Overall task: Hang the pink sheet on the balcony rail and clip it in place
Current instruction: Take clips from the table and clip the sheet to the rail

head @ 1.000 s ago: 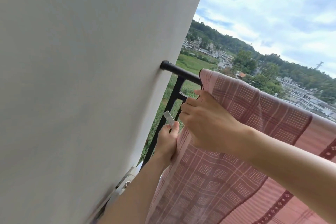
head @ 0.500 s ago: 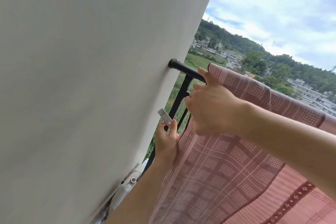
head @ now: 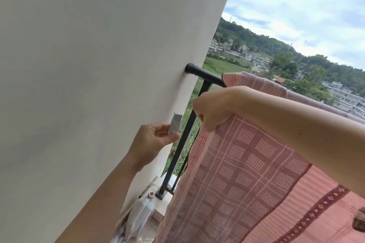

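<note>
Left hand (head: 152, 140): raised beside the white wall, thumb and fingertips pinched on a small pale grey plastic clip (head: 175, 123); clip upright above the fingers, apart from both rail and cloth.
Right hand (head: 212, 109): clenched into a fist on the left edge of the pink checked sheet with dark red patterned bands (head: 246, 165), fabric bunched under the curled fingers, forearm crossing over the cloth toward the right.
Pink sheet: draped over the black round metal balcony rail (head: 205, 75), hanging down below the right fingers on the near side; top fold above and behind the knuckles, left corner ending just short of the rail's wall mount.
Rail: anchored into the white plastered wall (head: 98, 85), bare black stretch between wall and cloth, just above and left of the right fist; black vertical post (head: 183, 144) dropping between the two hands.
Clip to sheet: well apart, post showing in the gap.
Below the left forearm: clear plastic bottle (head: 142, 215) with an open neck, by the post's foot.
</note>
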